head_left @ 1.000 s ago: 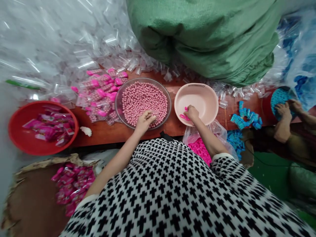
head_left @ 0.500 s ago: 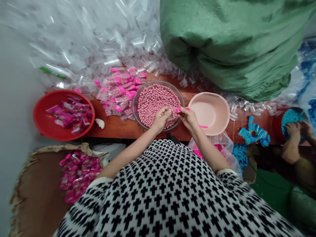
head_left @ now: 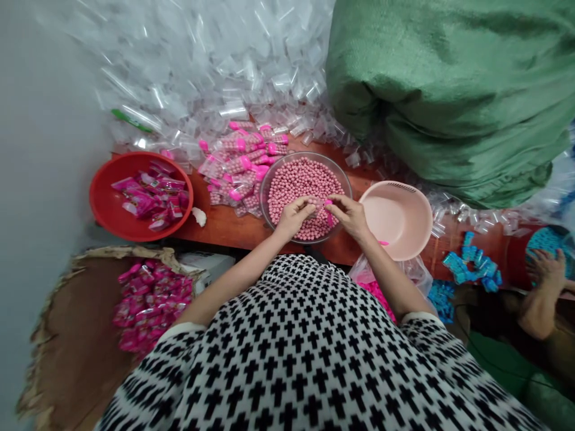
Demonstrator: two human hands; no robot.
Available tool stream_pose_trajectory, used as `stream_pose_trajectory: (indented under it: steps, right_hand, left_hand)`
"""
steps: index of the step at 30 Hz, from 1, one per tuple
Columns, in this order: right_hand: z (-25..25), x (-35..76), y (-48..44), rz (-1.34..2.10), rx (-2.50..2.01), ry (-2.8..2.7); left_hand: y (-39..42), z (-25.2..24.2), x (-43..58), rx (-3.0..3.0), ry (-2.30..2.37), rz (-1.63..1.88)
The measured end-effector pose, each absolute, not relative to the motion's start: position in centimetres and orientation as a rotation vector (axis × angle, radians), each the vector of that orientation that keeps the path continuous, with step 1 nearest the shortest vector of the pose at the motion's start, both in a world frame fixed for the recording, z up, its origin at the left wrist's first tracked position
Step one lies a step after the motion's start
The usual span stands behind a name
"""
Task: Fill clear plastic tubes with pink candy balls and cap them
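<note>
"Pink caps by your fingertips: which hand has them?"

"My right hand. Its thumb and forefinger pinch them, just right of my left hand. How many there are, I cannot tell."

"And the left?"

"Thumb and fingers pinch a clear tube, its far end towards the caps. My fingers cover much of it, so I cannot tell whether tube and cap touch."

"What is under your hands?"

"Pink beads, heaped in a round bowl. Both sets of fingertips are above its near right part. Just left of the bowl lies a pile of filled tubes with pink ends; farther left, a red basin holds shiny pink packets."

"And to the right?"

"A pale pink tub, right beside my right wrist, with a bit of pink low on its near side. On its near side, too, a plastic bag holds bright pink pieces, partly behind my forearm. Farther right, blue packets lie on the table, and another person's hand is at some blue beads."
</note>
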State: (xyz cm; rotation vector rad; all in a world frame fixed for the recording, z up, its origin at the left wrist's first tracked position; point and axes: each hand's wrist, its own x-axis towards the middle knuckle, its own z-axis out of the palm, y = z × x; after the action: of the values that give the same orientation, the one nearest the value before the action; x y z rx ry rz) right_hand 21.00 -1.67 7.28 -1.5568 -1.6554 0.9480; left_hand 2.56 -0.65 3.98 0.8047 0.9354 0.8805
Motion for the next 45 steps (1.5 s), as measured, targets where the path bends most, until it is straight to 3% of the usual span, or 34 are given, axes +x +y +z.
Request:
stream_pose_trajectory:
  steps: [7, 19, 25, 31, 38, 45]
  right_hand:
    - [8.6, 20.4, -0.7, 0.804, -1.265, -2.068]
    - [7.3, 19.8, -1.5, 0.693, -1.336, -2.274]
    - [7.9, 19.8, -0.2, 1.204, -1.444, -1.642]
    - [9.1, 21.4, -1.1, 1.676, -1.247, -0.966]
    - [7.8, 21.0, -1.3, 1.739, -1.241, -0.856]
    - [7.7, 18.6, -1.1, 2.199, -1.197, -0.639]
  left_hand:
    - [-0.7, 3.6, 1.8, 1.251, 1.020, 0.860]
    - [-0.8, 4.8, 1.8, 1.393, 1.108, 0.857]
    - [-0.8, 4.3, 2.5, 0.968, 0.999, 0.871]
    - [-0.5, 5.0, 2.3, 0.616, 0.914, 0.888]
    - [-0.5, 4.0, 1.9, 0.921, 0.968, 0.939]
    - [-1.2, 3.9, 1.4, 1.221, 1.056, 0.925]
